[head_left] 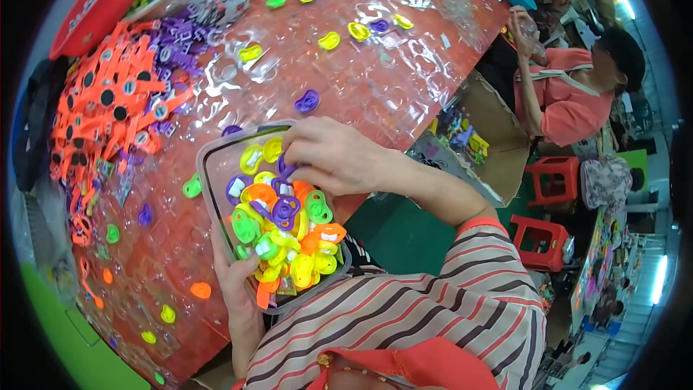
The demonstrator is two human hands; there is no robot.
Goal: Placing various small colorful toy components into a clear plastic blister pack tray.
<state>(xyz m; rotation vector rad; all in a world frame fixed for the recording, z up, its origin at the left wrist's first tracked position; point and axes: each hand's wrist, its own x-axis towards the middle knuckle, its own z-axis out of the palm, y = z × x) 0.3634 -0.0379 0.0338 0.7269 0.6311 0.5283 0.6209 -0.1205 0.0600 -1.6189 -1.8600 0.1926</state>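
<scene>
A clear plastic tub rests at the table's near edge, against my striped top. Small pacifier-like plastic pieces in yellow, orange, green and purple fill it, some with white parts. My left hand grips the tub's near left side, its thumb over the rim among the pieces. Over the far right corner, my right hand has its fingers closed on a purple plastic piece, partly hidden by the fingers. Just beyond that hand, a single purple piece lies on the clear blister trays.
Single coloured pieces lie across the trays on the red table. At the left are heaps of orange strap-like parts and purple parts. A red basin stands behind. Rightward are a cardboard box, red stools and a seated person.
</scene>
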